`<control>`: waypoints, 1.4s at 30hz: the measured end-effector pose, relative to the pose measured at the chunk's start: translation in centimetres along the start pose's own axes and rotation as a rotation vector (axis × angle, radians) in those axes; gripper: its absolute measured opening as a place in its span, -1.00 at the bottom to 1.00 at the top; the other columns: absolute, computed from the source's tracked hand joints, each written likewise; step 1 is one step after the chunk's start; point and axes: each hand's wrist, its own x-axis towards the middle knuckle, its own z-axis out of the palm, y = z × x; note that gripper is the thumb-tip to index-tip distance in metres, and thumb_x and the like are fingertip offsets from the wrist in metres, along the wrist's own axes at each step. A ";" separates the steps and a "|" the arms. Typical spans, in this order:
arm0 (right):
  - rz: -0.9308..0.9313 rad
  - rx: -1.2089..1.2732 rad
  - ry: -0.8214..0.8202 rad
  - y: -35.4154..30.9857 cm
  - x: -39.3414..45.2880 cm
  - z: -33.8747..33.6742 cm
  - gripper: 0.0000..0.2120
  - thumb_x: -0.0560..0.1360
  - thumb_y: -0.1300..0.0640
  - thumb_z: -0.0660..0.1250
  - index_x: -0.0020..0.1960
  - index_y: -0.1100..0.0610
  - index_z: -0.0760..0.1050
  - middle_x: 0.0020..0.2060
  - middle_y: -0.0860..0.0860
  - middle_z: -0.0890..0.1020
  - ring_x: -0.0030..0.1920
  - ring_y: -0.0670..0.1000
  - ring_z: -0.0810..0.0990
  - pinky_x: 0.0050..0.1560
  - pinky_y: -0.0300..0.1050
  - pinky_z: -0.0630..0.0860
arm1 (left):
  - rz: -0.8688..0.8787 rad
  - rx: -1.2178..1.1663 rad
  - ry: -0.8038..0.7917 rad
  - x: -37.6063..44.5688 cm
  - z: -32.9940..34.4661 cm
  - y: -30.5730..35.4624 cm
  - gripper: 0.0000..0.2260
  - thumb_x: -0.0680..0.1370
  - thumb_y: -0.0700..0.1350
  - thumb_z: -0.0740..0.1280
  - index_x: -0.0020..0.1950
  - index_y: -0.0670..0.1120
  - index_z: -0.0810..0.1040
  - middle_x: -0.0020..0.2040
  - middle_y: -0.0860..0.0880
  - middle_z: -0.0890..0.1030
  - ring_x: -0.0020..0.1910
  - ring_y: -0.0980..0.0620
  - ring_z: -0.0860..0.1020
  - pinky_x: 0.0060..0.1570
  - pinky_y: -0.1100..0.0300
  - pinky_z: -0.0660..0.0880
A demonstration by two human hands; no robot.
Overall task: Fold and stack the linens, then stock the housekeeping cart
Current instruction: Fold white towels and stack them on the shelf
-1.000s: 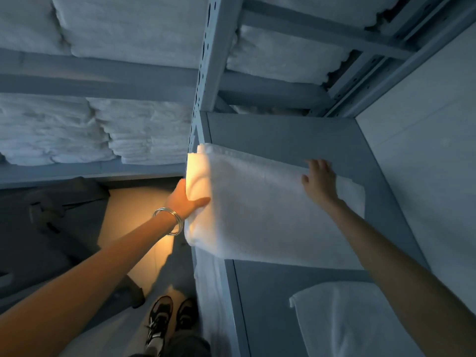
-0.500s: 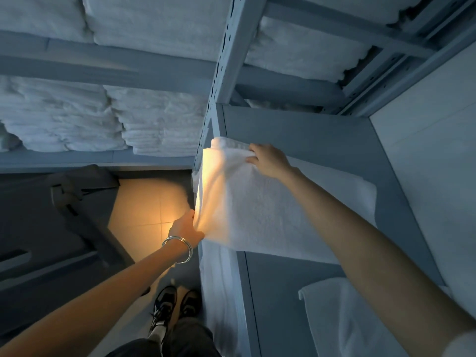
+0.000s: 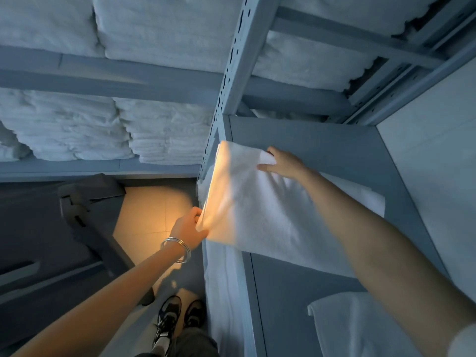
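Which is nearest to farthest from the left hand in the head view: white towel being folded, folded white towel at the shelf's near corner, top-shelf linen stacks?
1. White towel being folded: gripped at its left edge by the left hand.
2. Folded white towel at the shelf's near corner: lower right, on the grey shelf.
3. Top-shelf linen stacks: overhead, upper left.

Both forearms were bare; thin silver bangles (image 3: 177, 249) (several, stacked together) circled the left wrist. Below showed dark trousers (image 3: 190, 343), pale socks (image 3: 161, 342) and black-and-white sneakers (image 3: 168, 318).
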 end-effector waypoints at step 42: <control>0.488 -0.253 0.256 16.6 -11.0 2.8 -0.62 0.57 0.15 0.19 0.38 0.03 0.36 0.25 0.16 0.41 0.25 0.21 0.40 0.11 0.11 0.43 | -0.623 -0.855 -0.295 2.5 -1.1 0.5 -0.65 0.48 0.11 0.35 0.15 -0.06 0.45 0.06 -0.16 0.52 0.10 -0.25 0.51 0.04 -0.23 0.44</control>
